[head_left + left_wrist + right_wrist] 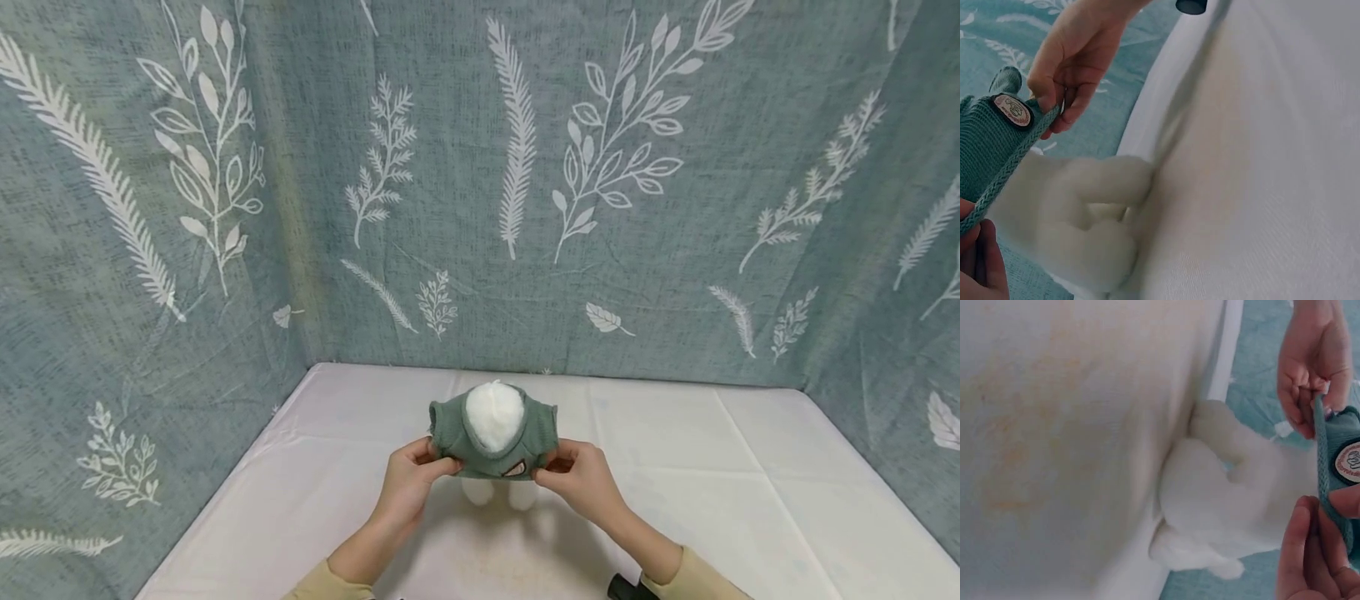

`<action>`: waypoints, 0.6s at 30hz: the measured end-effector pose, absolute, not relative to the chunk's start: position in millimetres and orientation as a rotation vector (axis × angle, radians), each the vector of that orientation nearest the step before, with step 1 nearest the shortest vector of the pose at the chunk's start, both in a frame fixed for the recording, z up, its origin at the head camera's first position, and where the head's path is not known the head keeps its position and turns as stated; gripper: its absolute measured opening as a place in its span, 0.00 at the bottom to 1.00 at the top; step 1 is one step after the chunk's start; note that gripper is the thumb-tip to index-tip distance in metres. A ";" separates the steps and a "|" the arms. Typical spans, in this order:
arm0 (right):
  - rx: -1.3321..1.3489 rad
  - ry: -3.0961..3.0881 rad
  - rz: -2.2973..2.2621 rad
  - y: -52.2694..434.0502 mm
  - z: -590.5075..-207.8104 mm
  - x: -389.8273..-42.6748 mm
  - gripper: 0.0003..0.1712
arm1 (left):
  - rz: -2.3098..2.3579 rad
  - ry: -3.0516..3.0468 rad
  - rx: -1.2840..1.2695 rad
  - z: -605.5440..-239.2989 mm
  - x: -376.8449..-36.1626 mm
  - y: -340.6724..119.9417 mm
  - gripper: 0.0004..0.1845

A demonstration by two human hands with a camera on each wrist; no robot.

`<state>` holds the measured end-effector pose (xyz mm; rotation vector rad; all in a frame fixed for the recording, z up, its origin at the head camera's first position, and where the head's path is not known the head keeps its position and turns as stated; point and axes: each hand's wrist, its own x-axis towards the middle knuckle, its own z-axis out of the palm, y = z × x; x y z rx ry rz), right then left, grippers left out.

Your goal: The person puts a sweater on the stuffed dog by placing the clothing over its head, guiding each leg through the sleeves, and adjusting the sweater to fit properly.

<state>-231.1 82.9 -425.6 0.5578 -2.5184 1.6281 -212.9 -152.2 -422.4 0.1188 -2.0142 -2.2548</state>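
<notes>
While both hands' fingers pinch the green sweater hem, left hand, right hand, white plush toy mostly hidden.

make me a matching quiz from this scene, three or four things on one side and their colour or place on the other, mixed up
Things:
1. knitted sweater
2. plush toy
3. left hand
4. round patch

Matches:
a. white and fluffy
b. pinches the sweater's hem on the left side
c. green
d. sewn near the sweater's hem

Pairs: 1-c, 2-a, 3-b, 4-d

Left hand and right hand pinch the green sweater on a white plush toy.
</notes>
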 end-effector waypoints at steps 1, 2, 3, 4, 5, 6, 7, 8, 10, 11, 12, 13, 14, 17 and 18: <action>0.548 -2.527 1.614 82.9 -426.1 -231.1 0.03 | -2.258 -2.014 0.117 -423.4 -213.3 -152.3 0.07; 0.538 -2.535 1.603 82.9 -426.5 -231.0 0.03 | -2.261 -2.017 0.114 -424.4 -213.5 -152.3 0.07; 0.523 -2.547 1.593 82.8 -426.5 -230.7 0.02 | -2.261 -2.022 0.112 -425.1 -213.7 -152.3 0.07; 0.513 -2.555 1.585 82.7 -426.1 -230.2 0.03 | -2.256 -2.029 0.111 -425.9 -214.0 -152.3 0.08; 0.503 -2.567 1.572 82.4 -425.9 -230.0 0.04 | -2.249 -2.038 0.112 -426.4 -214.2 -152.2 0.09; 0.491 -2.582 1.561 82.0 -425.8 -230.0 0.05 | -2.242 -2.042 0.114 -427.0 -214.5 -152.1 0.10; 0.486 -2.593 1.560 81.7 -425.6 -230.1 0.06 | -2.233 -2.047 0.115 -427.4 -214.7 -151.9 0.11; 0.485 -2.605 1.553 81.3 -425.5 -230.5 0.06 | -2.222 -2.053 0.114 -427.8 -215.0 -151.6 0.12; 0.482 -2.624 1.558 80.7 -425.2 -231.2 0.06 | -2.203 -2.061 0.114 -428.5 -215.5 -150.9 0.13; 0.476 -2.633 1.560 80.4 -425.4 -232.0 0.05 | -2.198 -2.065 0.110 -428.8 -215.8 -150.5 0.13; 0.473 -2.636 1.567 80.1 -425.3 -232.4 0.05 | -2.195 -2.066 0.104 -429.2 -216.1 -150.1 0.12; 0.470 -2.635 1.571 79.9 -425.2 -232.8 0.05 | -2.190 -2.073 0.100 -429.4 -216.3 -149.7 0.12; 0.469 -2.630 1.577 79.7 -425.2 -233.2 0.05 | -2.187 -2.079 0.097 -429.8 -216.6 -149.6 0.10; 0.480 -2.602 1.611 79.4 -425.3 -234.0 0.06 | -2.178 -2.118 0.085 -430.9 -217.9 -150.7 0.09; 0.488 -2.595 1.626 79.7 -425.4 -234.3 0.07 | -2.180 -2.135 0.080 -430.8 -218.1 -151.7 0.09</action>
